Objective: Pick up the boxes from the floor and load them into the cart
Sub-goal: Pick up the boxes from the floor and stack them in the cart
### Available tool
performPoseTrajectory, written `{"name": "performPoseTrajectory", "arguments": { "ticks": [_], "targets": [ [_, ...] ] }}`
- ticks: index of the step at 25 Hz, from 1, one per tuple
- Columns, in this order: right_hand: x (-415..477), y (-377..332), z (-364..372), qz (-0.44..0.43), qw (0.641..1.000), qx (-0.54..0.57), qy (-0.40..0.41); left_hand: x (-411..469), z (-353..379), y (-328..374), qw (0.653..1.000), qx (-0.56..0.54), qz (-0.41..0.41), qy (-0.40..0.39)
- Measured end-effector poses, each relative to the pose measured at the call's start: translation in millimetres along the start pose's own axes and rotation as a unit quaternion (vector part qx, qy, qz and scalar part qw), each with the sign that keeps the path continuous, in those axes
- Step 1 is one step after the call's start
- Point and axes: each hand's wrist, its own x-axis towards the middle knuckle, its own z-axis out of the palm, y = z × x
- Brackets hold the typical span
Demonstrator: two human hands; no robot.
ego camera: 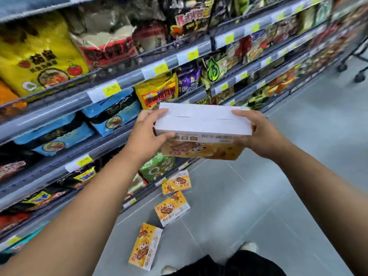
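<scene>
yellow box (pixel 203 132) is up in the air, between both hands, in front of the shelves (pixel 111 92). its white side faces up and its yellow picture side faces the person. the left hand (pixel 147 134) holds the left end, with fingers bent over the white top and the thumb pressed on the picture side. the right hand (pixel 262 134) holds the right end the same way, fingers on top and thumb on the picture side. both arms are bare and reach far out.

3 more boxes like it lie on the grey floor (pixel 288 176), well below the hands, in a row beside the bottom shelf. the far box (pixel 176 183) is right by the shelf edge. the middle box (pixel 172 209) sits just beside it, closer to the person. the near box (pixel 144 246) lies a bit apart from those 2, close to the person's shoe (pixel 168 269).

the shelves are full of bright food bags with yellow price tags. a black frame on wheels (pixel 359 77) stands far off at the top right. only its bottom shows, so i cannot tell if it is the cart.
</scene>
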Motion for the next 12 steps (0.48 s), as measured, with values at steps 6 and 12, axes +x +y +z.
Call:
{"name": "performPoseTrajectory", "arguments": {
  "ticks": [6, 12],
  "targets": [
    [17, 95, -124, 0.016, 0.995, -0.009, 0.097, 84, 109, 119, 0.997, -0.003, 0.072, -0.015],
    [38, 165, -244, 0.029, 0.986, -0.001, 0.164, 162, 201, 228, 0.994, 0.006, 0.103, -0.039]
  ]
}}
